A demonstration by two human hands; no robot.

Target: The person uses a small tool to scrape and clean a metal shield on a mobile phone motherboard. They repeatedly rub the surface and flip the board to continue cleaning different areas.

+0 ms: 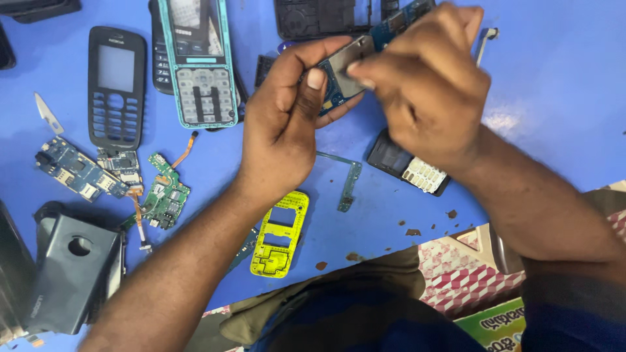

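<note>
The blue table (561,85) lies open on the right side, bare from the hands out to the edge. The left side is crowded: a black phone cover (117,85), a teal phone frame (198,62), circuit boards (81,171) and a dark grey case (72,277) lie close together. A yellow frame (280,234) sits beneath the left hand (280,124).

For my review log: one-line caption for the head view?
Both hands, left hand and right hand, grip a blue phone circuit board above scattered phone parts.
</note>
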